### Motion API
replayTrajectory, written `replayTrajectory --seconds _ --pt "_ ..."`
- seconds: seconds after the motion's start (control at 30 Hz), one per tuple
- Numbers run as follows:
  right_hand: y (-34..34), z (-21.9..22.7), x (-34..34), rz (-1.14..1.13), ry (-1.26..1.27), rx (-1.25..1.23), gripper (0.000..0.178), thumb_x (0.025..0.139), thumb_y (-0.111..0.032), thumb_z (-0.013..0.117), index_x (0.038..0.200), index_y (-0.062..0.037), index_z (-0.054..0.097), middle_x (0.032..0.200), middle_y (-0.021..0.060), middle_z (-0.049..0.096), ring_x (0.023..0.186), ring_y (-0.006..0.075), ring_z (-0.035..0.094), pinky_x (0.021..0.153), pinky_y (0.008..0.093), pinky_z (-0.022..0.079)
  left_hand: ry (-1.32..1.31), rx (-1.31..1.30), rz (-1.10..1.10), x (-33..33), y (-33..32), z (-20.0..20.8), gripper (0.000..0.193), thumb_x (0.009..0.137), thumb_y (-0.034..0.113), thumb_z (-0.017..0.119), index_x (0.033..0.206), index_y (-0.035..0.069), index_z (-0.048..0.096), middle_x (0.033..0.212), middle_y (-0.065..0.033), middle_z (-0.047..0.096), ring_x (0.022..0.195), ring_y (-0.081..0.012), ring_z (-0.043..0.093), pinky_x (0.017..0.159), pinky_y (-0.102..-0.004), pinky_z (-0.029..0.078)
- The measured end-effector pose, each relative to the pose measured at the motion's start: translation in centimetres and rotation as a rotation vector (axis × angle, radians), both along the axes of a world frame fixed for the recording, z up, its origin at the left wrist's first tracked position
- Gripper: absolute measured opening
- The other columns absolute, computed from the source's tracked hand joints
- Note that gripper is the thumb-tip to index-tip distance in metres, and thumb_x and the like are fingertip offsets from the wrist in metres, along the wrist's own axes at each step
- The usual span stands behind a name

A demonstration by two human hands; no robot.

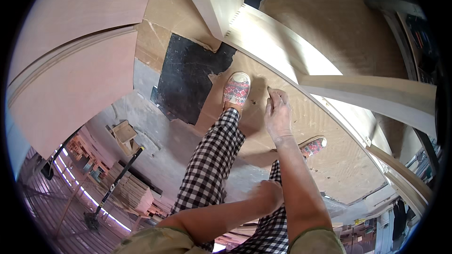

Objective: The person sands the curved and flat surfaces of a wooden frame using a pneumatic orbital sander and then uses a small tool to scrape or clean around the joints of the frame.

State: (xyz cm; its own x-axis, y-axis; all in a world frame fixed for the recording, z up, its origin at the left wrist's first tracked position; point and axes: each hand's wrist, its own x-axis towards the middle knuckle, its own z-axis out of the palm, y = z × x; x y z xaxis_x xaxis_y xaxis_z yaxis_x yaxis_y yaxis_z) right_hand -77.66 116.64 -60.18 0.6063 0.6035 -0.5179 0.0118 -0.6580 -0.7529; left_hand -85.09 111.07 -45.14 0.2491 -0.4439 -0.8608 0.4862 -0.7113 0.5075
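My right hand (pixel 278 114) reaches forward over the brown sheet (pixel 256 127) on the floor. Its fingers are pressed together in a pinch, and whatever may be between them is too small to name. Pale dust coats its skin. Close in front of my legs, my left hand (pixel 269 194) is curled like a fist and somewhat blurred; its fingertips are hidden. Beyond my right hand, a pale wooden frame (pixel 268 42) with upright boards lies diagonally across the floor. A wooden crosspiece (pixel 372 89) extends from it toward the right.
My patterned shoes (pixel 237 89) stand on the brown sheet, beside a torn black sheet (pixel 183 75). Large pinkish panels (pixel 80 80) rise at the left. A small wooden box (pixel 125 134) sits on the grey floor near a dark pole (pixel 115 183) and stacked timber (pixel 129 190).
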Motion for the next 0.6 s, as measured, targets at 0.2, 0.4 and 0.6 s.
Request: replayTrajectory --seconds 0.2,0.4,0.6 --pt "4.5 -1.0 0.6 0.110 -0.303 0.000 0.034 0.082 0.004 0.052 0.115 -0.0034 0.058 0.108 0.0170 0.055 0.097 0.0334 0.053 0.085 0.0411 0.045 -0.165 -0.184 0.499 -1.6 0.3 0.2 0.025 0.082 0.016 0.051 0.099 0.004 0.066 0.099 -0.0143 0.067 0.088 -0.0271 0.067 0.066 -0.0362 0.055" --pt "8.6 -2.6 1.9 0.145 -0.420 -0.046 0.033 0.083 0.001 0.051 0.115 -0.0027 0.057 0.111 0.0157 0.055 0.098 0.0330 0.049 0.088 0.0413 0.042 -0.250 -0.128 0.603 -3.0 -0.5 -0.7 0.021 0.082 0.018 0.054 0.094 0.006 0.068 0.097 -0.0127 0.068 0.086 -0.0259 0.067 0.065 -0.0382 0.055" --pt "8.5 -0.2 0.5 0.058 -0.320 0.016 0.037 0.079 0.004 0.052 0.116 -0.0028 0.056 0.111 0.0181 0.055 0.101 0.0362 0.052 0.088 0.0427 0.044 -0.084 -0.156 0.642 -1.4 1.8 0.1 0.031 0.086 0.026 0.052 0.107 0.006 0.062 0.109 -0.0154 0.063 0.102 -0.0286 0.061 0.085 -0.0369 0.049"
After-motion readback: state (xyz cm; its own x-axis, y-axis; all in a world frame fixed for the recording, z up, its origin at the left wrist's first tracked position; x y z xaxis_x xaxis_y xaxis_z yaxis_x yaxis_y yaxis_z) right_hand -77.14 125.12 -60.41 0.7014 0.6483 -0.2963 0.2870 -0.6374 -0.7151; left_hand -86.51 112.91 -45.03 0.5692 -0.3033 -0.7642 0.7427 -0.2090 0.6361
